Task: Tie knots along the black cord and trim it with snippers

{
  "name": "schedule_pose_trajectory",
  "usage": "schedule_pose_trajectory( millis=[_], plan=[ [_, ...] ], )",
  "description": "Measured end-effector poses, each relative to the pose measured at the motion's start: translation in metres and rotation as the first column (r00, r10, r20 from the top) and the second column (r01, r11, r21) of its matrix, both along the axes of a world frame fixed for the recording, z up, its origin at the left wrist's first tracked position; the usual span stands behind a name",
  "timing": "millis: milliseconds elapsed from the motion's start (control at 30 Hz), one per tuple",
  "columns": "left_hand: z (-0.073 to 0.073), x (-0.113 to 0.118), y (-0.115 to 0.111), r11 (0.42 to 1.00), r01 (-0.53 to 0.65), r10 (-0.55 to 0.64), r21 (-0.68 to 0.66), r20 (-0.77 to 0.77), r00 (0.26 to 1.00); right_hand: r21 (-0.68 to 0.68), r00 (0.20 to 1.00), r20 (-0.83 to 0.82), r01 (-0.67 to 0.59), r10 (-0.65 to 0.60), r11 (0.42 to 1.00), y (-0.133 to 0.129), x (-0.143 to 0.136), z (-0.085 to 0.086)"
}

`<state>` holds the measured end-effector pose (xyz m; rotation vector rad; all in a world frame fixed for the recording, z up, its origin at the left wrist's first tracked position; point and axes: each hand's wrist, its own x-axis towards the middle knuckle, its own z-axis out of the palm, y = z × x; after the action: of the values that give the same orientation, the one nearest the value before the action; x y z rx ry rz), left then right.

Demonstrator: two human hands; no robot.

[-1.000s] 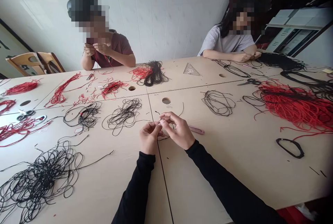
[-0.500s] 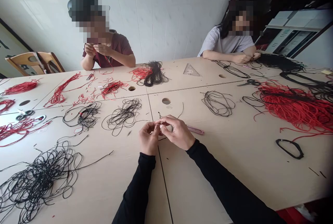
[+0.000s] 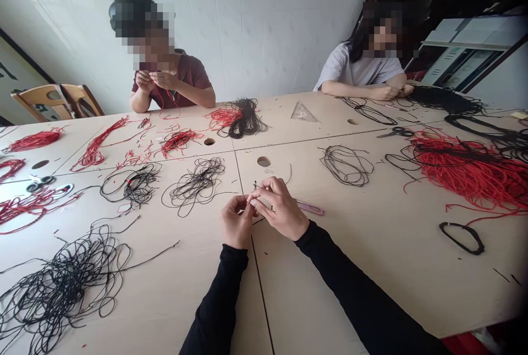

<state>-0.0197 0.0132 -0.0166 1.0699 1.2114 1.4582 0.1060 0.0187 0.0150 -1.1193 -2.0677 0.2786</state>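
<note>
Near the middle of the table, my left hand (image 3: 238, 222) and my right hand (image 3: 280, 206) meet with their fingertips pinched together. Both close on a thin black cord (image 3: 255, 184), whose knotted end sticks up beyond the fingers. Another stretch of cord shows below the right fingers. The exact pinch point is hidden between the fingertips. Just right of my right hand lies a pink slim tool (image 3: 311, 208), partly behind the hand. Loose coils of black cord (image 3: 202, 179) rest to the left of my hands, and another black coil (image 3: 347, 165) lies to the right.
A big black cord tangle (image 3: 70, 278) spreads at the left front. Red cord (image 3: 466, 170) and scissors (image 3: 396, 132) lie at the right, near a black loop (image 3: 462, 238). Across the table (image 3: 284, 148) sit a person in maroon (image 3: 192, 77) and a person in a light shirt (image 3: 350, 71).
My right fingers have shifted slightly, and the knotted cord end above them has moved a little to the right. The view has tilted a touch.
</note>
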Motion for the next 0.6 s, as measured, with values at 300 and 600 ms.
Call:
schedule_pose_trajectory(
  millis=[300,600],
  plan=[
    [0.008,-0.002,-0.004,0.995,-0.015,0.017,0.097,-0.026,1.0,0.07,0.981,-0.065,-0.178,0.183,0.981,-0.019,-0.023,0.013],
    [0.008,-0.001,0.002,0.993,0.094,-0.055,-0.078,0.4,0.915,-0.256,0.879,-0.426,0.107,-0.212,0.961,-0.01,-0.011,0.008]
  ],
)
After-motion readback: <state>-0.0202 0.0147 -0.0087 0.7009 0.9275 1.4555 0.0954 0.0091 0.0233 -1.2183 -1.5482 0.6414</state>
